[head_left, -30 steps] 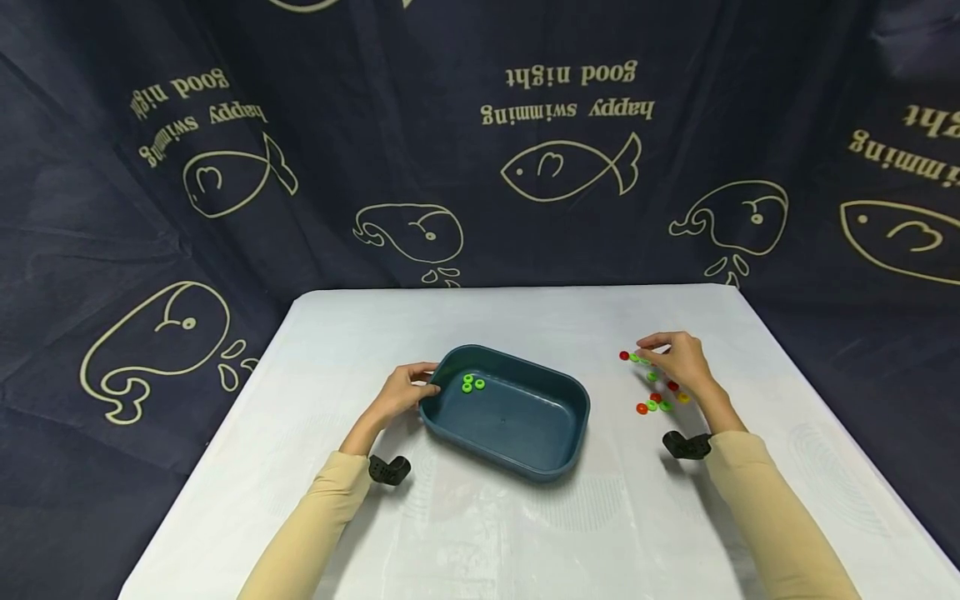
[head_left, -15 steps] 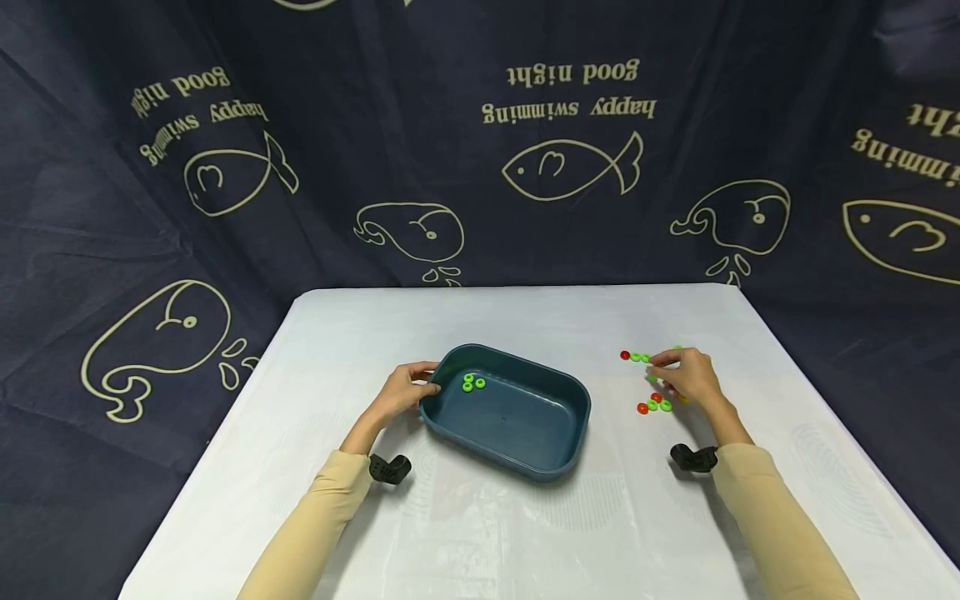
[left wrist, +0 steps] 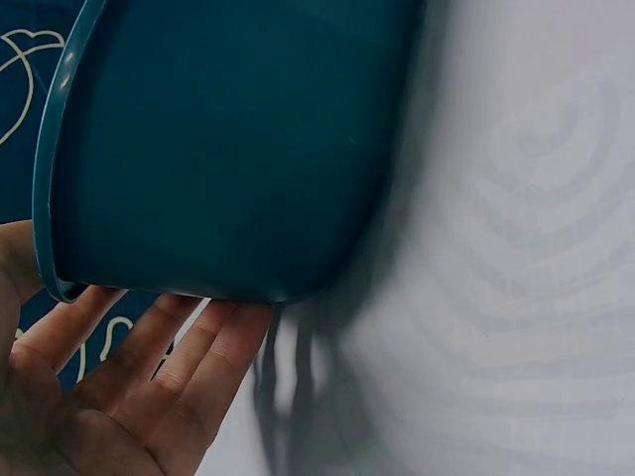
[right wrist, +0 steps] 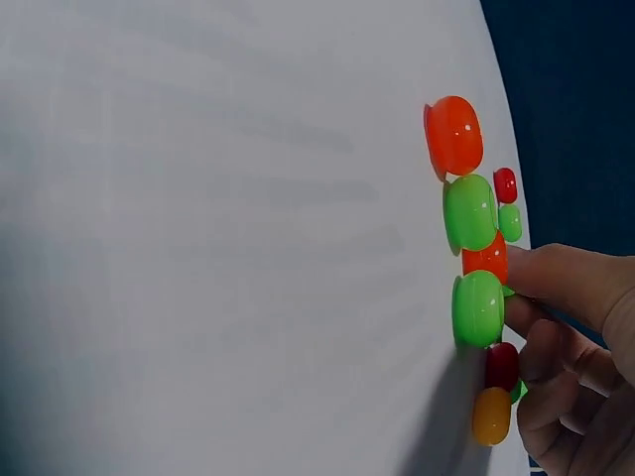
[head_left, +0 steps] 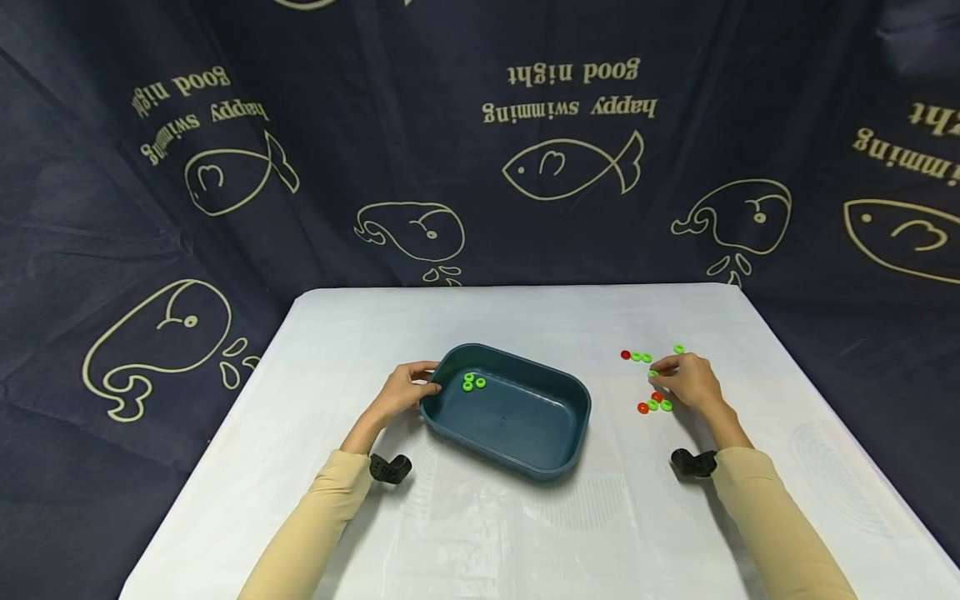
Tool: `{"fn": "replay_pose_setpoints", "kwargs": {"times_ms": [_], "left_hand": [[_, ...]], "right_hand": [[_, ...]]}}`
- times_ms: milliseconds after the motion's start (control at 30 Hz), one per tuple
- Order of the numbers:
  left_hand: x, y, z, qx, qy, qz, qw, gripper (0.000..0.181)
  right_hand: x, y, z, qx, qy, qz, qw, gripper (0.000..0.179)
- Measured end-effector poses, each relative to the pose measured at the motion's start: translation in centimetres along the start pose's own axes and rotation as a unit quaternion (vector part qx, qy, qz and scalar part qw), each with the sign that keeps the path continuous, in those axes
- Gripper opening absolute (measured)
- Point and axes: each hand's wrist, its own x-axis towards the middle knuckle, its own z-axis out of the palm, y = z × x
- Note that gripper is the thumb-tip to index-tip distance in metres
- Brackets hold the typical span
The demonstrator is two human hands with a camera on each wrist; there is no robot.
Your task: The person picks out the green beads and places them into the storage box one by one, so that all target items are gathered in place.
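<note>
My left hand grips the left end of a dark teal plastic bin. Its thumb lies over the rim, and its fingers rest on the outer wall in the left wrist view. Three small green rings lie inside the bin near that end. At the right, the thumb and forefinger of my right hand pinch a green ring low over the table. Around it lie loose green rings, an orange-red ring, a dark red ring and a yellow-orange ring.
A white-covered table carries everything. Behind it hangs a dark blue cloth with fish and whale drawings. A red ring lies at the left of the loose rings. A black wrist camera sits under the right forearm.
My right hand has shifted slightly right and nearer me, from the far row of rings to the single green ring, which its fingertips have taken hold of. My left hand and the bin stay put.
</note>
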Motion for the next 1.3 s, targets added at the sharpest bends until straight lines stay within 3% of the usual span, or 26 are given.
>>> {"fn": "replay_pose_setpoints", "kwargs": {"times_ms": [233,367,967,1300], "left_hand": [[-0.1,-0.2,0.0,0.0,-0.002,0.0,1.0,0.044],[-0.1,-0.3,0.0,-0.002,0.0,0.001,1.0,0.043],[-0.3,-0.3,-0.3,-0.016,-0.005,0.005,0.9998,0.046],[0.0,-0.5,0.0,-0.015,0.0,0.012,0.9998,0.043]], "right_hand": [[-0.1,-0.7,0.0,0.01,0.006,0.001,0.9999,0.023],[0.2,-2.1,-0.3,0.025,0.012,-0.005,0.9996,0.024],[4.7,-12.9,-1.0,0.07,0.024,-0.082,0.9939,0.023],[5.5,-18.2,0.9,0.083,0.011,-0.12,0.9892,0.022]]}}
